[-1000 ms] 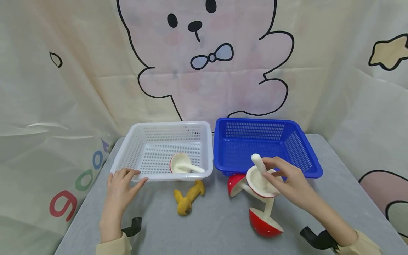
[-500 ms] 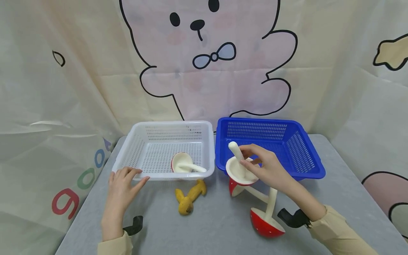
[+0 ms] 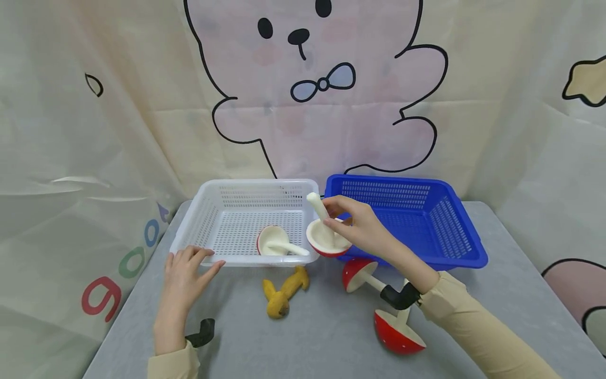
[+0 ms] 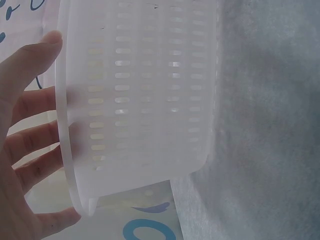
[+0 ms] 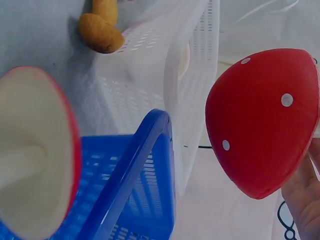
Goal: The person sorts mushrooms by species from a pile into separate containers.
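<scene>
My right hand [image 3: 357, 221] pinches the white stem of a red-capped toy mushroom [image 3: 327, 239], cap down, above the gap between the two baskets. Its white-dotted red cap [image 5: 262, 122] fills the right side of the right wrist view. My left hand [image 3: 187, 284] holds the near left rim of the white plastic basket [image 4: 145, 100]; its fingers reach over the rim and the thumb lies at the outside. One toy mushroom [image 3: 274, 241] lies in that basket. Two more, a far mushroom [image 3: 357, 275] and a near mushroom [image 3: 397, 332], lie on the table, partly behind my right arm.
A blue plastic basket [image 3: 473, 247] stands right of the white one. Before the white basket lies a yellow-brown, branched piece [image 3: 279, 300], perhaps toy ginger. Both baskets stand on the grey table [image 3: 322, 342], with a printed curtain [image 3: 307, 131] behind.
My right hand has carried the mushroom left and away from me, from the blue basket's front edge toward the white basket. My left hand keeps its place at the rim.
</scene>
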{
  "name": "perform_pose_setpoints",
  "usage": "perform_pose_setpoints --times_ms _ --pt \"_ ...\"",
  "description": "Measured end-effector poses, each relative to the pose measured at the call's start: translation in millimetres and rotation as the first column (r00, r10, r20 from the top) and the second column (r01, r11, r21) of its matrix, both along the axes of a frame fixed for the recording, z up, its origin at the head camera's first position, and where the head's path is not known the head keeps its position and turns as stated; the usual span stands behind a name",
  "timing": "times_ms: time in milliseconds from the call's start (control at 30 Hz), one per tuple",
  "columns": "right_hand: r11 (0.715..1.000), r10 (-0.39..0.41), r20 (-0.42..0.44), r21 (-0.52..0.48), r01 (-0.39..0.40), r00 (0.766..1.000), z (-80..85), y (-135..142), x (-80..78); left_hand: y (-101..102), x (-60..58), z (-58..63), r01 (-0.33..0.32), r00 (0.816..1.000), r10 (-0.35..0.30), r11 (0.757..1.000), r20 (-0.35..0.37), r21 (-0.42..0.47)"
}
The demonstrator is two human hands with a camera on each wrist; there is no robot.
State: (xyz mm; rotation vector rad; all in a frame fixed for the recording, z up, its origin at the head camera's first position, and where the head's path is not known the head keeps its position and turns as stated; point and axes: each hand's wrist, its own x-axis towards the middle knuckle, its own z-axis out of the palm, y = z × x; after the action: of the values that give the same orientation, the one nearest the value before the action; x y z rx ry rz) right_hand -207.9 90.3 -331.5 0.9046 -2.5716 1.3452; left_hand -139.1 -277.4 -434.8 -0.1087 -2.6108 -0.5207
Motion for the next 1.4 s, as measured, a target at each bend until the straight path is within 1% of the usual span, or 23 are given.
perform_pose_setpoints --times_ms 200,367,533,667,833,1033,1300,1400 --pt "0.999 0.026 0.016 -0.02 -0.025 1.0 -1.3 -21 -16.1 0 0.5 -1.0 -0.012 1.0 0.011 1.0 0.025 0.007" --pt "1.0 0.016 0.032 -0.025 -0.015 0.999 -3.6 -37 -28.2 0 0.8 -2.3 -0.012 1.0 0.012 1.0 0.023 0.004" --pt "0.999 0.004 0.025 -0.048 -0.003 1.0 -12.0 -51 -41.9 0 0.8 -2.8 -0.013 1.0 0.013 1.0 0.022 0.001" --pt "0.999 -0.007 0.012 -0.044 0.008 1.0 -22.0 -61 -52.7 0 0.9 -2.4 -0.015 1.0 0.015 1.0 0.027 0.003" --pt "0.999 -0.038 0.034 0.003 0.038 0.999 -32.1 -72 -63.6 1 1.3 -1.7 -0.017 1.0 0.017 1.0 0.027 0.003" --pt "0.995 -0.054 0.05 0.082 0.05 0.997 -34.5 -83 -75.6 -1 1.4 -0.9 -0.019 1.0 0.019 1.0 0.025 0.005" --pt "0.973 -0.09 0.1 0.222 0.066 0.991 -39.2 -96 -94.4 -2 -1.9 -1.8 -0.004 1.0 0.004 1.0 -0.005 -0.01" --pt "0.962 -0.105 0.079 0.263 0.081 0.991 -43.7 -100 -102.3 -2 -3.2 -2.0 -0.005 1.0 0.005 1.0 -0.004 -0.007"
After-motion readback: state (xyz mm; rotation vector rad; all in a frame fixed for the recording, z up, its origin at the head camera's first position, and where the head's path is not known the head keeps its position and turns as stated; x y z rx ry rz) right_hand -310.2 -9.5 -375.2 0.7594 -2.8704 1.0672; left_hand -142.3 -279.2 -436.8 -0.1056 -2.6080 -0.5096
